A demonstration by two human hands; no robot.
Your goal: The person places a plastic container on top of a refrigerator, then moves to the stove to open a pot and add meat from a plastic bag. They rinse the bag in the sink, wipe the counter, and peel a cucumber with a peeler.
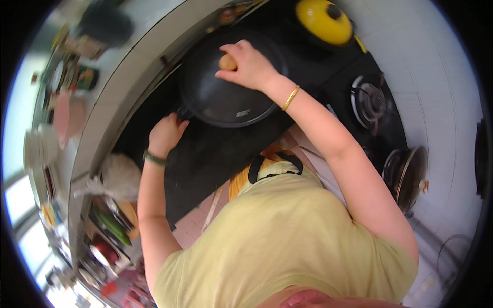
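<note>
A wide black pan (186, 105) with a dark, shiny lid (218, 97) sits on the black countertop. My right hand (250, 66) is over the lid, its thumb and fingers closed around a round, tan knob (227, 62). A gold bangle circles that wrist. My left hand (166, 134) grips the pan's short black handle (183, 111), which is mostly hidden under the fingers. A dark green band is on the left wrist.
A yellow lidded pot (324, 21) stands at the far right. Nearer on that side are a gas burner (368, 101) and another lidded pot (411, 177). Left of the counter lie a pale plastic bag (120, 177), a long green vegetable (112, 226) and a pink container (69, 115).
</note>
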